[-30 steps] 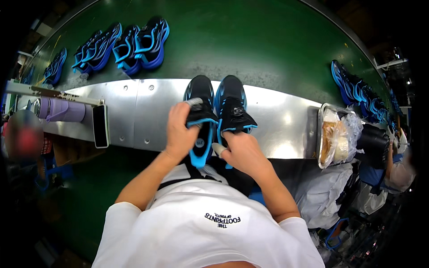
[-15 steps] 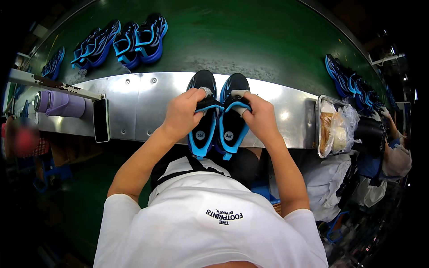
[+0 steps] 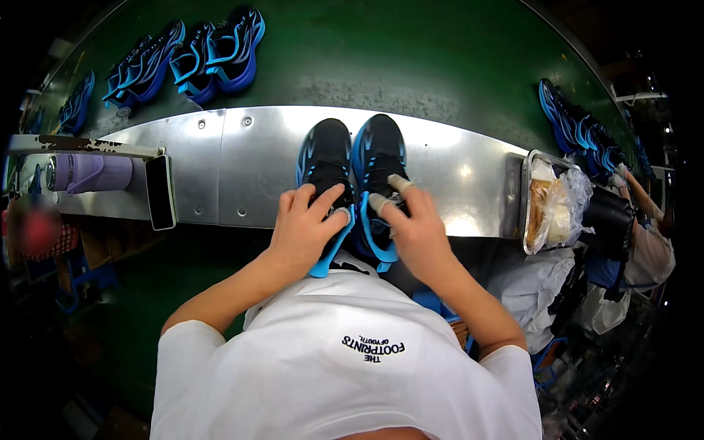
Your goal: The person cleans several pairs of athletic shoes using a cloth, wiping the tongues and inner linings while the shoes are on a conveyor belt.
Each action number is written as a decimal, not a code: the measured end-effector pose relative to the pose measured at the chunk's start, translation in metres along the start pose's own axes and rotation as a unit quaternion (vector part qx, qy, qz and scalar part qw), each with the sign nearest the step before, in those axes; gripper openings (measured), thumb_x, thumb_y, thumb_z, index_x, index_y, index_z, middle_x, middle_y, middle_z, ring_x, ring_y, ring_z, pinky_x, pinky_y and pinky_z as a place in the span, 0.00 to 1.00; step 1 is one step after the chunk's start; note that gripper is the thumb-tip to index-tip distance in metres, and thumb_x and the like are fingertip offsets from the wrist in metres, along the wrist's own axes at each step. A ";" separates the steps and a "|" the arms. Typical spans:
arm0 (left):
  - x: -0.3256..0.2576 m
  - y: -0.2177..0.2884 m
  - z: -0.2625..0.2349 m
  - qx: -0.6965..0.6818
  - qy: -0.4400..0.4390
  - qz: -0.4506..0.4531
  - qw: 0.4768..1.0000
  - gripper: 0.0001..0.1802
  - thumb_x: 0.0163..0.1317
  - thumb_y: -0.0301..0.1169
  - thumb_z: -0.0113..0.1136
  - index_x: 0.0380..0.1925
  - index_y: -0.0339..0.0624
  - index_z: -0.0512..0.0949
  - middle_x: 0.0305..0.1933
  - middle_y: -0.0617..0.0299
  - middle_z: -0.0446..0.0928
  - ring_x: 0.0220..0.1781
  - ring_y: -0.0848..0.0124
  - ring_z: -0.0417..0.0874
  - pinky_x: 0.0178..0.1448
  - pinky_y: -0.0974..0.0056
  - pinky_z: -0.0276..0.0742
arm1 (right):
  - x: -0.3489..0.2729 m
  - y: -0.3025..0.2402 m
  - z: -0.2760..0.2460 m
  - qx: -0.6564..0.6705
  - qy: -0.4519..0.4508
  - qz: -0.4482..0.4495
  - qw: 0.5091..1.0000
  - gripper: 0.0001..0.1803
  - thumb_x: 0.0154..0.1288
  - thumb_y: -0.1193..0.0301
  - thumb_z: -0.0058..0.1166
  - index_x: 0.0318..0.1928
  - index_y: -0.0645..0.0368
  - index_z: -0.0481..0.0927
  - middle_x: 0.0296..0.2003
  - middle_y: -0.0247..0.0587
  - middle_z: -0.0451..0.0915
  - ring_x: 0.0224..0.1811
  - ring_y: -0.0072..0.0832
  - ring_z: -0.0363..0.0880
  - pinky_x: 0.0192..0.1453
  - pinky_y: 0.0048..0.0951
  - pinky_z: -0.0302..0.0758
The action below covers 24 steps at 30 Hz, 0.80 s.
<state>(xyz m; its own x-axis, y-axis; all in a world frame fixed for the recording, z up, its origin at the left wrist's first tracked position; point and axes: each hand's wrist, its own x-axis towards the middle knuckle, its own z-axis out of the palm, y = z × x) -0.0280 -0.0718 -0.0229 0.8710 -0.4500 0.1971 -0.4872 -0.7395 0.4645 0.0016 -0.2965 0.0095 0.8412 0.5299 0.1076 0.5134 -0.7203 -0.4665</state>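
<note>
Two black sneakers with blue trim stand side by side, toes pointing away from me: a left shoe (image 3: 325, 150) and a right shoe (image 3: 381, 147). Over the left shoe's tongue and opening lies my left hand (image 3: 304, 224), its fingers spread and touching the upper. My right hand (image 3: 419, 231) rests on the right shoe at the lace area, thumb and forefinger apart, with pale coverings on their tips. Both hands partly hide the shoe openings. Blue heel tabs show at the near end, close to my shirt.
A metal ledge (image 3: 286, 169) borders a green work surface (image 3: 396, 66). More sneakers (image 3: 235, 51) stand far left, others (image 3: 561, 121) far right. At left are a purple bottle (image 3: 103, 173) and a phone (image 3: 159, 192); at right, a tray (image 3: 526, 213) with bagged items. A co-worker's arm (image 3: 644, 192) shows beyond.
Both hands have let go of the shoe tongues they pinched and now lie lower, fingers spread over the shoes. The tongues have dropped back toward the openings.
</note>
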 end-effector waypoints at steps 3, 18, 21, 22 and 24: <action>-0.004 0.007 0.001 0.088 -0.005 -0.001 0.996 0.09 0.56 0.28 0.58 0.37 0.50 0.80 0.69 0.51 0.70 0.59 0.55 0.70 0.60 0.54 0.64 | -0.001 -0.003 0.017 -0.038 -0.023 -0.052 0.998 0.23 0.55 0.82 0.57 0.54 0.59 0.78 0.62 0.64 0.64 0.62 0.62 0.68 0.57 0.47 0.79; 0.020 -0.007 -0.024 -0.095 0.001 -0.126 0.988 0.10 0.57 0.28 0.64 0.38 0.37 0.82 0.46 0.54 0.75 0.50 0.55 0.76 0.51 0.55 0.74 | 0.019 -0.003 -0.023 -0.040 -0.114 -0.017 0.993 0.16 0.63 0.68 0.58 0.52 0.53 0.81 0.62 0.57 0.71 0.56 0.48 0.76 0.52 0.42 0.80; 0.012 -0.003 -0.014 -0.156 0.010 -0.149 0.976 0.11 0.57 0.29 0.66 0.39 0.38 0.82 0.44 0.54 0.74 0.43 0.56 0.79 0.45 0.57 0.76 | 0.001 0.000 0.005 -0.057 -0.041 -0.053 0.996 0.17 0.62 0.70 0.59 0.53 0.53 0.81 0.63 0.59 0.69 0.56 0.48 0.76 0.50 0.42 0.81; 0.009 -0.005 -0.007 -0.166 0.060 -0.137 0.975 0.12 0.56 0.29 0.67 0.40 0.39 0.82 0.44 0.54 0.74 0.41 0.56 0.79 0.44 0.57 0.77 | -0.001 -0.002 0.014 -0.053 0.008 -0.058 0.997 0.19 0.62 0.71 0.59 0.55 0.54 0.80 0.65 0.60 0.66 0.58 0.51 0.75 0.52 0.42 0.80; -0.001 -0.002 -0.002 -0.164 0.098 -0.116 0.975 0.14 0.55 0.28 0.69 0.42 0.37 0.80 0.44 0.53 0.73 0.42 0.55 0.79 0.45 0.56 0.76 | -0.009 -0.008 0.015 -0.029 0.007 -0.032 0.999 0.20 0.63 0.70 0.59 0.57 0.55 0.78 0.67 0.64 0.63 0.59 0.56 0.75 0.54 0.43 0.80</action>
<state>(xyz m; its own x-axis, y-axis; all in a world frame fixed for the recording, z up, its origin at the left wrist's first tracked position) -0.0281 -0.0686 -0.0222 0.9662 -0.1616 0.2010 -0.2579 -0.5952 0.7611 -0.0124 -0.2893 -0.0010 0.8085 0.5698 0.1476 0.5747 -0.7102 -0.4065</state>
